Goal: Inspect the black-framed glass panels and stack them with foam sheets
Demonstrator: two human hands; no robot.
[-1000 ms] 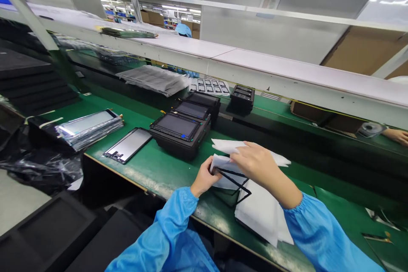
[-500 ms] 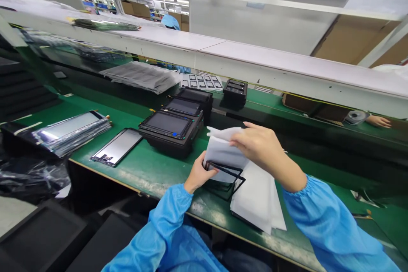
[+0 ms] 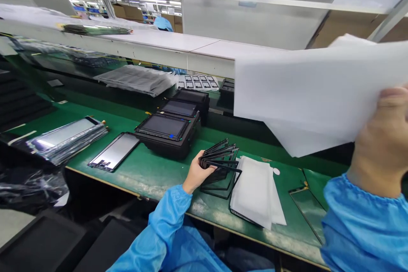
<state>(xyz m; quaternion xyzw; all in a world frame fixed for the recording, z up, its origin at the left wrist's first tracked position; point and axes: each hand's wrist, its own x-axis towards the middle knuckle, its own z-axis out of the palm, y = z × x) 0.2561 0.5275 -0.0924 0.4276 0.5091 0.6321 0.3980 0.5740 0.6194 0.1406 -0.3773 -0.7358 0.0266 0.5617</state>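
My left hand (image 3: 196, 172) is closed around the ends of several thin black rectangular frames (image 3: 221, 153), which fan out to its right above the green bench. At the right edge, my right hand (image 3: 384, 140) is raised and grips white paper sheets (image 3: 306, 97); motion blurs it, and the picture's edge cuts it off. Between the two hands, a stack of white sheets (image 3: 253, 191) lies on the bench with a dark edge showing beneath it. A glass panel with a dark border (image 3: 307, 208) lies near my right sleeve.
Black trays topped with screens (image 3: 164, 126) stand mid-bench. One loose screen panel (image 3: 114, 151) and a stack of wrapped screens (image 3: 68, 136) lie to the left. A white-edged shelf (image 3: 153, 49) runs above the bench, with a grey sheet stack (image 3: 137, 78) below it.
My right hand has lifted the white sheets off the black frames and carried them up to the right. My left hand keeps the frames, now uncovered and fanned out.
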